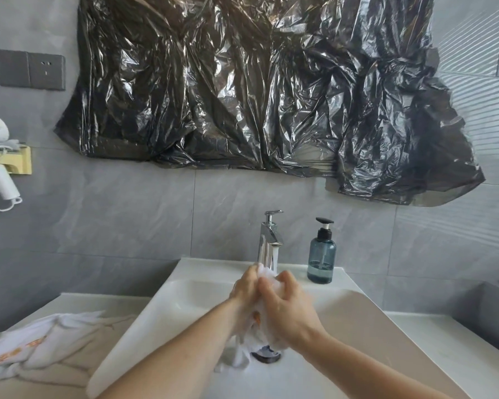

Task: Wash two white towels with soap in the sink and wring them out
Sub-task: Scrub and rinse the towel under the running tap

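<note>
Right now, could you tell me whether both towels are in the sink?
No, only one towel is in the sink, gripped by both hands; the other towel lies on the counter to its left.

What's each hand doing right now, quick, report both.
Left hand: closed, gripping the white towel under the faucet.
Right hand: closed, gripping the same towel.
</note>
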{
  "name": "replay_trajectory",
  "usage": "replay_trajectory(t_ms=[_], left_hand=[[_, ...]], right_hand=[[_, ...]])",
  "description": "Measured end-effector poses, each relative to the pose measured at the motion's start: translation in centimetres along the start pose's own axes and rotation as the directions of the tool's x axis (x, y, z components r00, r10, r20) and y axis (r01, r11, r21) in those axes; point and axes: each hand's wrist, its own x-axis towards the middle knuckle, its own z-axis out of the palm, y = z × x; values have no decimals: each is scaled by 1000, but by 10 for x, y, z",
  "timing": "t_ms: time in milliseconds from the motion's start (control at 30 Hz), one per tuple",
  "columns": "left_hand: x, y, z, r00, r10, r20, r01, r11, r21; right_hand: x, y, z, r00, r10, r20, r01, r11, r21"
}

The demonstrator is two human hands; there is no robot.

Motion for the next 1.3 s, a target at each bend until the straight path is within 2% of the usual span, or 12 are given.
replay_trajectory(t_ms=[100, 200, 333, 500, 633, 767, 867, 1033, 1100, 1167, 1233, 1300], left_hand=[[-3, 1, 2, 983, 167, -73, -135, 937, 323], [-11, 0, 5, 968, 218, -124, -177, 945, 274], [-14, 0, -3, 970, 161, -181, -111, 960, 258], [-24, 1, 3, 959, 273, -80, -235, 920, 315], [-20, 4, -8, 967, 220, -124, -173, 935, 310], [-11, -14, -6, 943, 300, 146, -332, 893, 303], [-15, -15, -7, 923, 338, 182, -383, 780, 494], [-28, -5, -26, 850, 485, 204, -387, 314, 867], [-32, -4, -26, 858, 452, 245, -393, 268, 880], [-35, -5, -23, 915, 331, 230, -330, 286, 900], [-33, -6, -26, 962, 226, 154, -233, 380, 895], [-31, -7, -33, 990, 89, 106, -134, 420, 898]], right_hand=[[12, 6, -8, 995, 22, -100, -22, 1000, 2], [22, 9, -14, 984, 91, -153, -90, 996, 13], [6, 1, -3, 994, 96, 45, -97, 995, 4], [19, 9, -12, 985, 166, -52, -165, 986, 21], [6, 4, -7, 984, 124, 125, -129, 991, 36], [30, 22, -26, 987, 161, 19, -155, 972, -179], [31, 40, -39, 980, 197, 9, -194, 971, -143], [25, 42, -59, 979, 168, -111, -173, 984, -35], [25, 45, -56, 983, 182, -18, -183, 974, -134], [26, 52, -51, 960, 244, 137, -191, 928, -319], [27, 61, -47, 929, 305, 211, -178, 866, -467], [25, 64, -46, 899, 353, 260, -202, 859, -470]])
